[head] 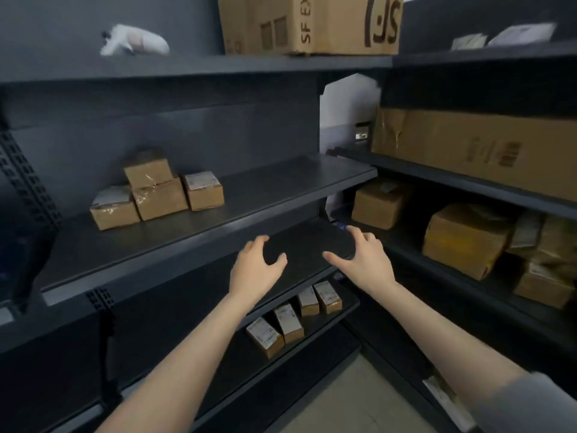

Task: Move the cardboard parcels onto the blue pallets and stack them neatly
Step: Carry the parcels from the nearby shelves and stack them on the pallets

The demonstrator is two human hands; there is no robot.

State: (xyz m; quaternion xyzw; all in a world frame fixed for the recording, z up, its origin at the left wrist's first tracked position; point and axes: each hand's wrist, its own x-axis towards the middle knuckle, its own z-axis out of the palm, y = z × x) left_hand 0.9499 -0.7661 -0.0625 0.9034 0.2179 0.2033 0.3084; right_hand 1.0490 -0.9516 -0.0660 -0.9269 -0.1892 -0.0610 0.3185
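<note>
**Left hand (256, 266) and right hand (366, 258) held out, grasping nothing**

The left hand and the right hand were stretched forward on bare forearms, palms turned toward each other. Their fingers were spread and loosely curved, with a gap between the two hands and nothing in either. They hung in front of the edge of the dark middle shelf (265, 189), near the corner where two shelf units met. The cardboard parcels all sat on the shelves. A cluster of four small parcels (156, 195) lay well to the left on that middle shelf, one of them stacked on top of another. A row of four labelled parcels (293, 317) stood on a lower shelf below the wrists. On the right-hand unit lay a long flat carton (474, 148), and under it several brown parcels (465, 239). A large printed carton (309, 23) stood on the top shelf, with a white bag (134, 40) to its left.
</note>
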